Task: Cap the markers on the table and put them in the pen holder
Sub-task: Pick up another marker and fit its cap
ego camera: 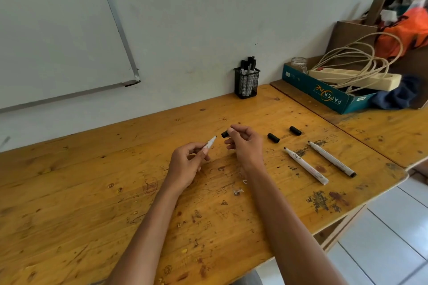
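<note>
A scuffed wooden counter (92, 192) is filling most of the view, running along a pale wall where a whiteboard (53, 30) is hanging at the left. A second counter (382, 132) is butting against its right end, carrying a teal paper box (324, 92) with a cream power strip (356, 77) and its coiled cable lying on top.

A black mesh pen holder (247, 83) is standing upright at the far edge of the main counter, against the wall, with several capped markers (249, 65) sticking up out of it.

Both forearms are reaching in from the bottom edge over the middle of the counter. The left grip (185, 164) is pinching an uncapped held marker (210, 142) between thumb and fingers, its tip pointing up and to the right. The right grip (245, 143), just beside it, is pinching a black cap (224, 134) at the fingertips; a small gap is showing between cap and marker tip.

To the right, a bare-tipped inner marker (305, 165) and an outer marker (331, 158) are lying side by side on the counter, not touching, tips toward the wall. Just beyond them, an inner loose cap (273, 137) and an outer loose cap (295, 130) are lying on their sides, well apart from the pen holder.
</note>
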